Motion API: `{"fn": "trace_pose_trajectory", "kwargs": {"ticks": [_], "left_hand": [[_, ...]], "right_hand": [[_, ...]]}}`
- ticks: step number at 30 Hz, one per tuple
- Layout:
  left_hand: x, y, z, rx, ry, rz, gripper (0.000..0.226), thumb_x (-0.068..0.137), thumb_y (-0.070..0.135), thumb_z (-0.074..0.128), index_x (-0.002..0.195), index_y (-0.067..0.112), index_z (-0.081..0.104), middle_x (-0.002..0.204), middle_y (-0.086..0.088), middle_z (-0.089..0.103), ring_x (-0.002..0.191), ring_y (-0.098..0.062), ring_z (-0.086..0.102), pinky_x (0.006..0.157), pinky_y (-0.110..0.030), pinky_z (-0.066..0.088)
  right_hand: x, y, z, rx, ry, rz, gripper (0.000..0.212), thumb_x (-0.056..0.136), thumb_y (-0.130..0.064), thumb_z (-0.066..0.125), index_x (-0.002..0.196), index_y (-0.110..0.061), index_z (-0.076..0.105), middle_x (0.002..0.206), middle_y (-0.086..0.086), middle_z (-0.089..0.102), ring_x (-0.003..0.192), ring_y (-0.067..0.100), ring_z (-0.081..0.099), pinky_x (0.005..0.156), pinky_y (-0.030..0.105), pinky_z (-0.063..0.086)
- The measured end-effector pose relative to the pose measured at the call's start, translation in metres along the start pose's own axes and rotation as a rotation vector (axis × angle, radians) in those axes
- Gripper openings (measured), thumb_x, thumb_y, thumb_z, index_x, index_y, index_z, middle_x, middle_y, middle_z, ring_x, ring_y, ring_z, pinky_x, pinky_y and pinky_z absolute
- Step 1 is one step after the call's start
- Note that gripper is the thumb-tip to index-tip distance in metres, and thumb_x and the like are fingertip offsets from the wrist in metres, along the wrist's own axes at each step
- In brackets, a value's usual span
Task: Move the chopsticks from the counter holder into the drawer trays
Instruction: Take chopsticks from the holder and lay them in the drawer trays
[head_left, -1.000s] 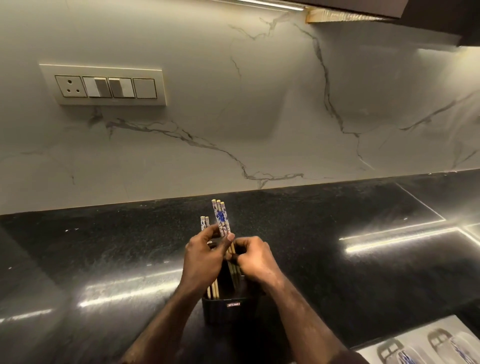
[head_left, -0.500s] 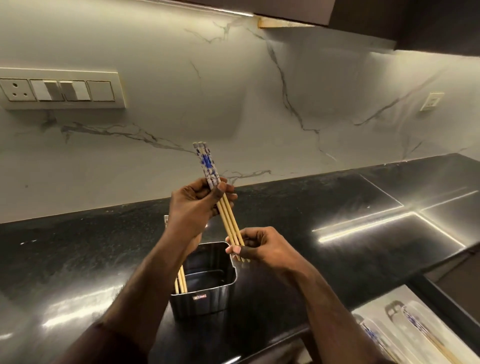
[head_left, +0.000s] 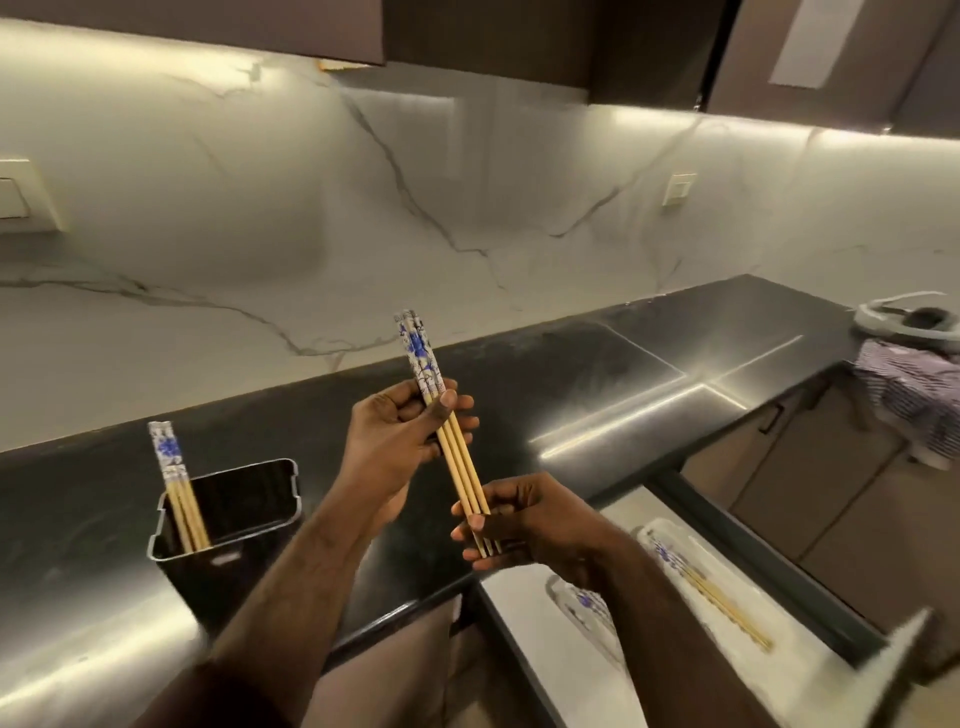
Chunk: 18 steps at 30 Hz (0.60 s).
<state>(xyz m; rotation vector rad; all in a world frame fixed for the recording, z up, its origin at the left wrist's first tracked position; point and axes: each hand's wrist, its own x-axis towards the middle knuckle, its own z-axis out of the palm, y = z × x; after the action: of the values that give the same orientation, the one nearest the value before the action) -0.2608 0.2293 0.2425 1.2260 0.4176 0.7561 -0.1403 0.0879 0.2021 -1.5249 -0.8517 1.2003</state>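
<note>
A small bundle of bamboo chopsticks (head_left: 422, 358) with blue-and-white tops is held tilted above the black counter (head_left: 597, 395). My left hand (head_left: 395, 441) grips them just below the patterned tops. My right hand (head_left: 524, 525) pinches their thin lower ends. The dark metal holder (head_left: 244, 519) stands on the counter at the left with a few more chopsticks (head_left: 176, 488) leaning in its left corner. At the lower right the open drawer (head_left: 831, 670) shows a clear tray (head_left: 779, 587) with chopsticks (head_left: 722, 603) lying in it.
A marble backsplash (head_left: 467, 208) rises behind the counter. A striped cloth (head_left: 914, 395) and a white ring-shaped object (head_left: 904, 317) lie at the counter's far right end. Dark cabinets hang overhead. Lower cabinet fronts (head_left: 841, 499) stand beyond the drawer.
Both hands lifted the bundle out of the holder and carried it right, away from the holder. The view swung right, bringing more of the open drawer into sight.
</note>
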Motion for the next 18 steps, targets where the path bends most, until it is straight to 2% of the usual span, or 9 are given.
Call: {"fn": "trace_pose_trajectory", "kwargs": {"ticks": [8, 14, 18], "left_hand": [[-0.068, -0.049, 0.153, -0.01, -0.073, -0.094, 0.022, 0.087, 0.007, 0.063, 0.109, 0.003, 0.066, 0.094, -0.014, 0.075, 0.088, -0.029, 0.074, 0.069, -0.033, 0.061], [-0.091, -0.085, 0.267, -0.007, -0.158, -0.162, 0.018, 0.089, 0.007, 0.061, 0.107, 0.008, 0.067, 0.094, -0.011, 0.076, 0.09, -0.028, 0.074, 0.078, -0.042, 0.06], [-0.099, -0.11, 0.322, -0.028, -0.234, -0.227, 0.018, 0.089, 0.006, 0.061, 0.107, 0.006, 0.066, 0.096, -0.016, 0.075, 0.09, -0.03, 0.074, 0.071, -0.037, 0.061]], "right_hand": [[-0.146, 0.031, -0.093, 0.047, 0.053, 0.061, 0.02, 0.091, -0.007, 0.064, 0.111, -0.009, 0.071, 0.104, 0.014, 0.075, 0.092, 0.026, 0.073, 0.079, 0.04, 0.061], [-0.244, 0.04, -0.165, 0.072, 0.174, 0.109, 0.021, 0.092, -0.004, 0.063, 0.112, 0.001, 0.068, 0.1, 0.017, 0.075, 0.083, 0.024, 0.072, 0.07, 0.041, 0.062], [-0.287, 0.055, -0.204, 0.098, 0.259, 0.14, 0.017, 0.094, -0.002, 0.059, 0.108, 0.0, 0.069, 0.099, 0.017, 0.074, 0.082, 0.024, 0.072, 0.068, 0.042, 0.062]]}}
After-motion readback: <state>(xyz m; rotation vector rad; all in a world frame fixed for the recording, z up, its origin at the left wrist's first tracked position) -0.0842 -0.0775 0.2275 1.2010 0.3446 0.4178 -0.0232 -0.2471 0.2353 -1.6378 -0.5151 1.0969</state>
